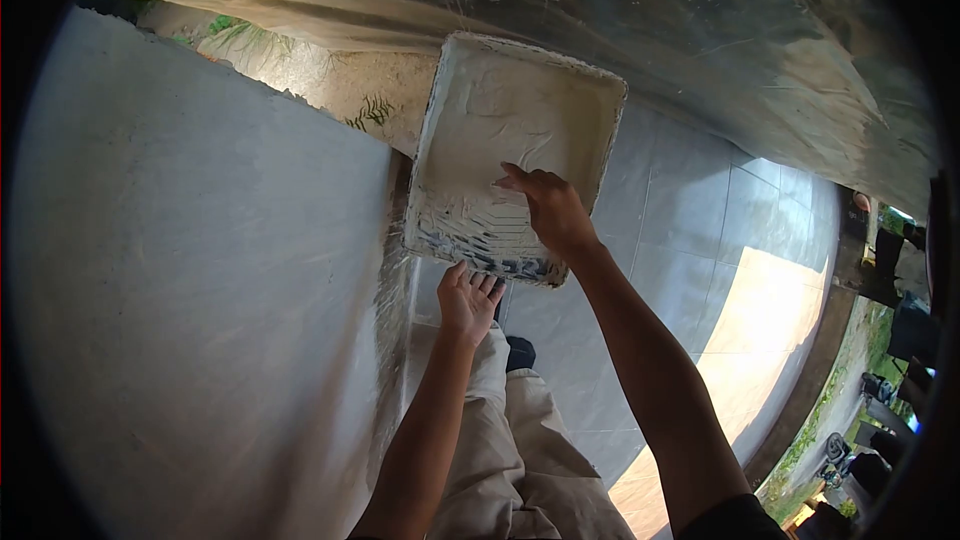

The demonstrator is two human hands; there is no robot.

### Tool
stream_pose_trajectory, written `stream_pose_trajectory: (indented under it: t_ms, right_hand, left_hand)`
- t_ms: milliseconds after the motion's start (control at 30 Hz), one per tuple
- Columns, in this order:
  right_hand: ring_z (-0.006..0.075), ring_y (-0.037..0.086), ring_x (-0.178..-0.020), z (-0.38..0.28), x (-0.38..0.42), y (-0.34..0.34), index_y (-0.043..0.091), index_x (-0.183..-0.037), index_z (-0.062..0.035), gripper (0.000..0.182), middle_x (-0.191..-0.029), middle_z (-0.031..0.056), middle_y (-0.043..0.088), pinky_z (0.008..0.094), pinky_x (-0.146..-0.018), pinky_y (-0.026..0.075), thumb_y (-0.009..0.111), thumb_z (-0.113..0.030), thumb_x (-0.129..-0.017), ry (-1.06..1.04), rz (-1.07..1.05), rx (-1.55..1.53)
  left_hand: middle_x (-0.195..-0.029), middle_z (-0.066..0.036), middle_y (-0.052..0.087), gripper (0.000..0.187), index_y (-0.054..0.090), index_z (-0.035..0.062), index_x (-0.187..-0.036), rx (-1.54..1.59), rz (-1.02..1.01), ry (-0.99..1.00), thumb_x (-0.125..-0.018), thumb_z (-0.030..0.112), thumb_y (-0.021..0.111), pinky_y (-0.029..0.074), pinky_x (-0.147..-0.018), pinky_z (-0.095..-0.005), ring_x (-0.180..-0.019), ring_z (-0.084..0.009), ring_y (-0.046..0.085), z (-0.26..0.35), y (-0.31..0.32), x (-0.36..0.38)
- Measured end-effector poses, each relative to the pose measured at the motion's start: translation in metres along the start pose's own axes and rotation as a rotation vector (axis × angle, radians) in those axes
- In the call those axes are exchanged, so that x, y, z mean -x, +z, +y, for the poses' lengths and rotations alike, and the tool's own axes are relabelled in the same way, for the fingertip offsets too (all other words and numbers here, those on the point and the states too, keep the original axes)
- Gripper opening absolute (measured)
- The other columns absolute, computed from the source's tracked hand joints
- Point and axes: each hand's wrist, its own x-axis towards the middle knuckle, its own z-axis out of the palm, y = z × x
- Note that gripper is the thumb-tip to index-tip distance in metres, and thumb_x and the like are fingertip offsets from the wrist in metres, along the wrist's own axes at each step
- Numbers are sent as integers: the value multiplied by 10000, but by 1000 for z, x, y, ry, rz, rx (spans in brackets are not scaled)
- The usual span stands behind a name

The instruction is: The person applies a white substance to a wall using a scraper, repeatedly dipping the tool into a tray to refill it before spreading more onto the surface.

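Observation:
A paint-crusted tray [520, 110] with cream paint in its deep end and a ribbed, smeared slope lies tilted at the middle of the head view. My right hand [550, 205] is over the ribbed part, fingers bent together near the paint; whatever they pinch is too small to name. Palm up at the tray's near edge, my left hand [468, 305] has its fingers apart and holds nothing that shows. Its fingertips are close to the rim; whether they touch it I cannot tell.
A pale wall [200, 240] fills the left side. Plastic sheeting [700, 50] hangs across the top. Grey floor tiles [670, 210] with a bright sunlit patch lie to the right. My legs in light trousers [520, 450] and a dark shoe [519, 352] show below.

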Motion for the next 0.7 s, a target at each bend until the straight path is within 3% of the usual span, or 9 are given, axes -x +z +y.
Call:
stream_pose_trajectory:
  t_ms: [367, 433, 533, 667, 700]
  right_hand:
    - [355, 610, -877, 4, -6, 5, 599, -1168, -43, 457, -926, 165, 660, 425, -802, 489, 483, 105, -752, 16, -72, -7]
    - [321, 636, -871, 10, -10, 9, 597, -1162, -41, 383, -971, 129, 683, 395, -774, 507, 515, 98, -814, -56, -69, 19]
    - [316, 638, -884, 16, -15, 12, 601, -1150, -36, 367, -982, 117, 687, 390, -789, 509, 519, 93, -816, -59, -108, 62]
    - [314, 638, -893, 18, -20, 14, 602, -1144, -33, 361, -989, 108, 688, 393, -794, 508, 517, 95, -817, -58, -125, 43]
    - [339, 624, -889, 19, -20, 15, 608, -1146, -44, 418, -970, 136, 672, 408, -803, 499, 498, 106, -772, -63, -119, 20]
  left_hand:
    - [-1556, -186, -96, 922, -119, 88, -1484, -17, -44, -10, -879, 354, 523, 148, -1147, -463, -1448, -333, 5, -2, -6, -1]
    - [-1556, -186, -98, 925, -120, 86, -1484, 15, -31, -9, -878, 355, 525, 144, -1147, -464, -1447, -334, 6, -1, -3, 1]
    - [-1555, -188, -99, 932, -122, 83, -1483, 65, -14, -3, -876, 361, 528, 134, -1149, -466, -1447, -336, 5, -1, -2, 4]
    - [-1554, -190, -98, 938, -127, 81, -1481, 78, -22, 6, -873, 373, 526, 117, -1152, -468, -1447, -336, -2, -2, -3, 5]
    - [-1554, -190, -98, 938, -127, 81, -1481, 77, -21, 4, -873, 373, 526, 117, -1152, -468, -1447, -336, -2, -2, -3, 5]
